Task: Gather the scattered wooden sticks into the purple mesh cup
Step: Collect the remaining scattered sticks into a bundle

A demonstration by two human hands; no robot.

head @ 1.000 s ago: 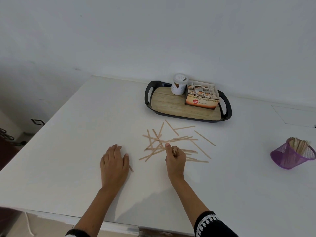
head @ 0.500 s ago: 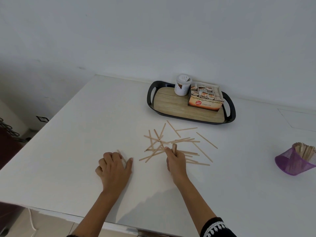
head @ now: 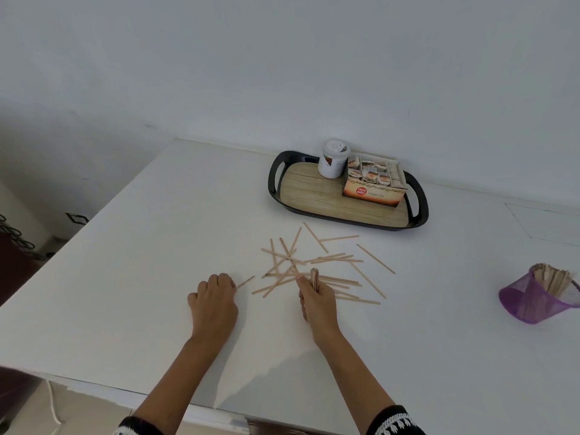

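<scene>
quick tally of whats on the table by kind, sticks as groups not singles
Tray: 1
White tub: 1
Ginger tea box: 1
Purple mesh cup: 1
Stick groups: 3: scattered sticks, bundle in right hand, sticks in cup
Total: 7

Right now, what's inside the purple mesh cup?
The purple mesh cup holds a bundle of wooden sticks, their tops fanning above the rim. Their lower ends and the cup's bottom are hidden by the mesh wall.

Scattered wooden sticks; tilted purple mesh cup.
</scene>
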